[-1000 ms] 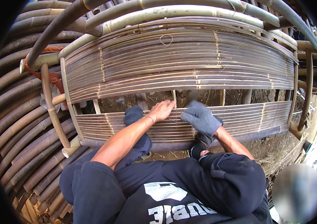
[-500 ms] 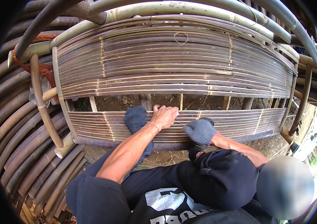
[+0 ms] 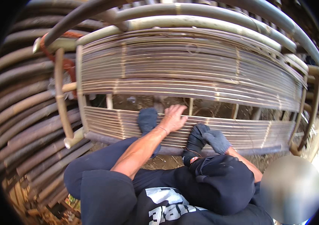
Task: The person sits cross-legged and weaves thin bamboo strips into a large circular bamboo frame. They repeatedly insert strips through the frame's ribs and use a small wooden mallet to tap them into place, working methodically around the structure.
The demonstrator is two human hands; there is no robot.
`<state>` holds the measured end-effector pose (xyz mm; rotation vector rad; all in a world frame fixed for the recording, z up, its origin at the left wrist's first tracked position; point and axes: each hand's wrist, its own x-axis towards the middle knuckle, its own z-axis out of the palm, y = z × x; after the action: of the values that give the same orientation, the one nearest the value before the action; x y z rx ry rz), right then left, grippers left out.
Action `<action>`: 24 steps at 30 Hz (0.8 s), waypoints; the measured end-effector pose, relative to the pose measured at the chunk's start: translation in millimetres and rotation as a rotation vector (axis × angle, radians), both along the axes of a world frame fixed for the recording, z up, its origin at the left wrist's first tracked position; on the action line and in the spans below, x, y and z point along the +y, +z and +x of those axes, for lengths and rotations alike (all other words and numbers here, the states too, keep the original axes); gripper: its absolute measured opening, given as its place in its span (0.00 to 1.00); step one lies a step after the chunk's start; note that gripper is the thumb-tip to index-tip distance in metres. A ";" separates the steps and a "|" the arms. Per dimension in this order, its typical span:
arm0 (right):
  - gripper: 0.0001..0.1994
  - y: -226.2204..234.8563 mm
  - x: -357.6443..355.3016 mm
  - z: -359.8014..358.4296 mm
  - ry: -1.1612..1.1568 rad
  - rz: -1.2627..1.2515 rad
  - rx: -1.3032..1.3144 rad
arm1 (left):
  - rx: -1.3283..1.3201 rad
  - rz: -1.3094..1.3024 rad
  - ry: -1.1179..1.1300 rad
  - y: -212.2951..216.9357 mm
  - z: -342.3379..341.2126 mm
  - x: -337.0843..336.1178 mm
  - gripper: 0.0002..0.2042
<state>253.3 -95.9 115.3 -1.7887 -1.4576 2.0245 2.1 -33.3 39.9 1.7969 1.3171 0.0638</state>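
A bamboo bench lies before me, its near strip of slats (image 3: 242, 131) parted by a gap from the wider far panel of slats (image 3: 174, 63). My bare left hand (image 3: 173, 118) is over the near strip's far edge, fingers apart and nothing seen in them. Beside it on the left, my dark-socked left foot (image 3: 148, 119) rests on the slats. My right hand (image 3: 217, 141) wears a grey glove and is low over the near strip, against my dark-covered right foot (image 3: 196, 139). Its fingers are blurred and partly hidden.
Bamboo poles (image 3: 28, 112) are stacked along the left. Round bamboo rails (image 3: 204, 22) cross at the back, and an upright post (image 3: 61, 93) stands at the bench's left end. Red-orange cloth (image 3: 69, 67) hangs there. Crossbars (image 3: 191, 106) span the gap above bare soil.
The view has shifted, moving the bench rightward in it. My right foot now shows on the near strip, with my gloved hand beside it. My left hand's fingers have spread.
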 end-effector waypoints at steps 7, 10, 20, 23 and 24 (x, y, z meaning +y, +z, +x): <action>0.19 -7.2 27.2 23.8 0.263 0.028 0.007 | 0.151 0.297 -0.185 66.3 -36.7 -22.7 0.21; 0.18 -19.4 18.5 50.9 0.031 0.027 0.001 | 0.410 0.240 -0.371 85.4 -82.9 5.3 0.20; 0.13 -31.6 -192.9 289.3 -1.315 -0.565 0.224 | 0.621 0.172 -0.488 159.6 -312.8 46.7 0.15; 0.13 -9.4 -230.2 344.0 -1.084 -0.401 -0.641 | 0.486 0.271 -0.517 132.8 -326.3 27.1 0.12; 0.13 -3.6 -227.0 347.4 -0.847 -0.370 -0.954 | 0.454 0.274 -0.507 117.8 -323.3 21.4 0.12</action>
<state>600.7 -322.9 111.7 -3.0066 -0.1517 1.0474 -321.2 -11.9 157.7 2.4331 1.1449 -0.4878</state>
